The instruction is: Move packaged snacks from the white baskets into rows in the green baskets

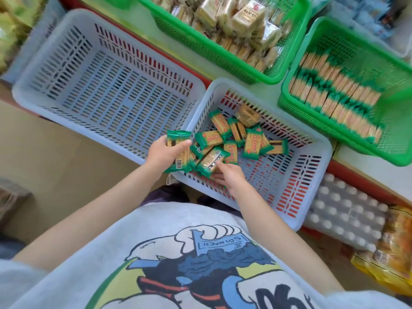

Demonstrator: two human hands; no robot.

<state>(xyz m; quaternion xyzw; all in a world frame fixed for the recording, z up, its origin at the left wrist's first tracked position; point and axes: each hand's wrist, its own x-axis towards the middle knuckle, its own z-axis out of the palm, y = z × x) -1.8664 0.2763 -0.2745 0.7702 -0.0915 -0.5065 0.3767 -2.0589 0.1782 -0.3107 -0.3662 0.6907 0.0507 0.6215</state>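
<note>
Pale green worktop [142,13] with a red front edge carries your four baskets, and you look down on them over a white printed T-shirt [178,264]. Take the smaller white basket [312,197] as your landmark: it sits just in front of you, and loose green-and-gold snack packets [254,144] lie scattered over its far half. At its left rim your left hand [163,152] has its grip curled round a stack of snack packets [178,152], thumb on top, barcode side showing. Your right hand [229,175] reaches over the near rim, and its fingers touch one more packet [210,160] that leans against the stack; you cannot tell whether that grip has pinched it. Left of the landmark stands a larger white basket [107,85], touching it at the corner. Beyond and to the right of the landmark, a green basket [296,108] holds the same packets on edge in tight rows [334,94]. Straight beyond the landmark, another green basket [200,45] holds pale wrapped cakes. Right of the landmark, below the worktop, sits a shrink-wrapped pack of white-capped bottles [347,210].
</note>
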